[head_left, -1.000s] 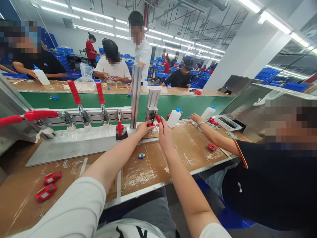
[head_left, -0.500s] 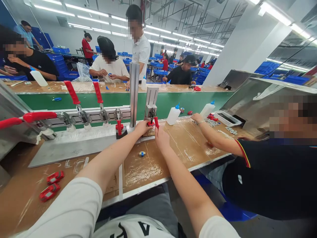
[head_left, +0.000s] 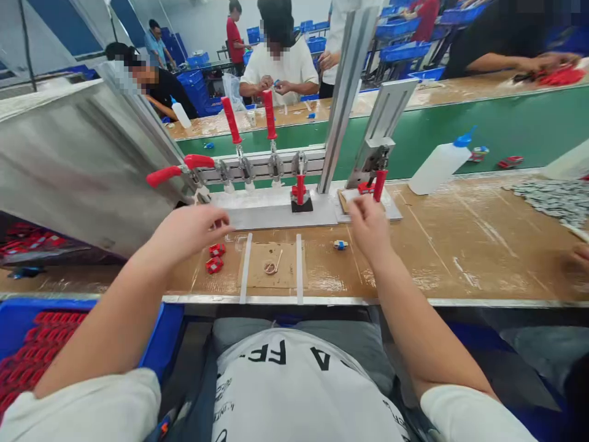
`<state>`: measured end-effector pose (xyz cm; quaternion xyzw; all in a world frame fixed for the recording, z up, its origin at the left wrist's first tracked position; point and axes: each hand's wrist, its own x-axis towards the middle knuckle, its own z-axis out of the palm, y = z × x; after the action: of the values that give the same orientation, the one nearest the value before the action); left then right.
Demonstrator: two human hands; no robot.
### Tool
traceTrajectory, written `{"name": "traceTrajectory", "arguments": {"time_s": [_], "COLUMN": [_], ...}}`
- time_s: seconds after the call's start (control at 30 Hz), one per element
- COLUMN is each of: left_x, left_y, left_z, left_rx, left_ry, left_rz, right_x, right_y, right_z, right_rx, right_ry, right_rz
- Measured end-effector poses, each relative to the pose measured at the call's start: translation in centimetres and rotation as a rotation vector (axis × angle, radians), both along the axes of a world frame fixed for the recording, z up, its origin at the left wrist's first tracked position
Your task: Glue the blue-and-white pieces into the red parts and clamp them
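Note:
My left hand hangs over the bench at the left end of the metal plate, fingers apart and slightly curled, holding nothing. Just below it lie two red parts. My right hand is beside the right clamp, its curled fingers close below the red handle; whether they grip anything is hidden. Under that clamp sits a red part. Another red clamp handle points down over a black block. A small blue and yellow part lies between my hands.
Red-handled clamps stand along a rail at the back. A white bottle and a pile of grey pieces are at right. A blue bin of red parts is at lower left. Co-workers sit opposite.
The view has swung left. My left hand has left the red part at the right clamp and moved left, opening. My right hand has come off the clamp's handle slightly.

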<state>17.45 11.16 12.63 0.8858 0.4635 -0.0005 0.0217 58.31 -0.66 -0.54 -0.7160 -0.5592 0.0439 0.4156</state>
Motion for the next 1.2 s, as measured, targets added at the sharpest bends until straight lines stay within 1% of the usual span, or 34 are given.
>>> {"name": "traceTrajectory", "arguments": {"time_s": [0.03, 0.07, 0.1, 0.13, 0.17, 0.23, 0.3, 0.37, 0.4, 0.43, 0.5, 0.57, 0.63, 0.7, 0.77, 0.83, 0.87, 0.97, 1.07, 1.13, 1.2], "left_x": [-1.3, -2.1, -2.7, -3.0, -3.2, -3.4, -3.4, -2.9, -2.4, -1.7, 0.1, 2.6, 5.1, 7.3, 8.7, 9.3, 9.3, 9.1, 8.9, 8.9, 9.0], "left_y": [-1.4, -2.5, -3.3, -3.7, -3.8, -3.7, -3.4, -3.1, -3.0, -2.9, -2.7, -2.1, -1.2, -0.3, 0.5, 0.9, 1.0, 1.0, 1.0, 1.0, 1.1], "left_z": [-0.6, -1.6, -2.9, -4.4, -5.8, -8.3, -9.7, -10.3, -10.3, -10.4, -10.5, -11.0, -11.9, -13.2, -14.6, -15.8, -16.3, -17.3, -17.6, -17.8, -18.1], "left_rx": [-0.001, -0.013, -0.030, -0.050, -0.066, -0.070, -0.036, 0.007, 0.019, 0.019, -0.018, -0.083, -0.161, -0.286, -0.460, -0.603, -0.644, -0.703, -0.753, -0.759, -0.742], "left_ry": [0.084, 0.148, 0.184, 0.195, 0.186, 0.151, 0.124, 0.073, 0.017, -0.065, -0.298, -0.554, -0.762, -0.923, -1.046, -1.140, -1.174, -1.237, -1.256, -1.243, -1.188], "left_rz": [0.063, 0.122, 0.175, 0.220, 0.260, 0.327, 0.349, 0.312, 0.281, 0.248, 0.181, 0.101, 0.037, 0.025, 0.047, 0.078, 0.090, 0.093, 0.055, 0.029, 0.018], "right_x": [-2.5, -4.9, -7.2, -9.3, -10.9, -13.3, -14.5, -15.1, -15.2, -15.3, -15.5, -15.6, -15.6, -15.5, -15.4, -15.1, -14.9, -14.2, -13.4, -12.9, -12.4], "right_y": [-0.3, -0.4, -0.4, -0.3, -0.1, 0.5, 1.0, 1.5, 1.7, 1.9, 2.2, 2.5, 2.6, 2.6, 2.7, 2.7, 2.8, 3.0, 3.4, 3.6, 3.9], "right_z": [0.4, 0.7, 0.8, 0.9, 0.9, 0.7, 0.5, 0.4, 0.3, 0.3, 0.3, 0.4, 0.6, 0.9, 1.0, 0.6, 0.3, -1.1, -2.6, -3.4, -3.9], "right_rx": [-0.052, -0.132, -0.224, -0.309, -0.379, -0.474, -0.530, -0.545, -0.541, -0.533, -0.512, -0.487, -0.457, -0.438, -0.437, -0.422, -0.400, -0.319, -0.272, -0.213, -0.115], "right_ry": [-0.037, -0.094, -0.158, -0.219, -0.270, -0.349, -0.413, -0.455, -0.462, -0.464, -0.465, -0.482, -0.521, -0.561, -0.546, -0.448, -0.372, -0.111, 0.106, 0.223, 0.341], "right_rz": [0.169, 0.332, 0.468, 0.569, 0.636, 0.701, 0.722, 0.713, 0.699, 0.684, 0.670, 0.683, 0.709, 0.743, 0.792, 0.845, 0.859, 0.908, 0.989, 0.967, 0.849]}}
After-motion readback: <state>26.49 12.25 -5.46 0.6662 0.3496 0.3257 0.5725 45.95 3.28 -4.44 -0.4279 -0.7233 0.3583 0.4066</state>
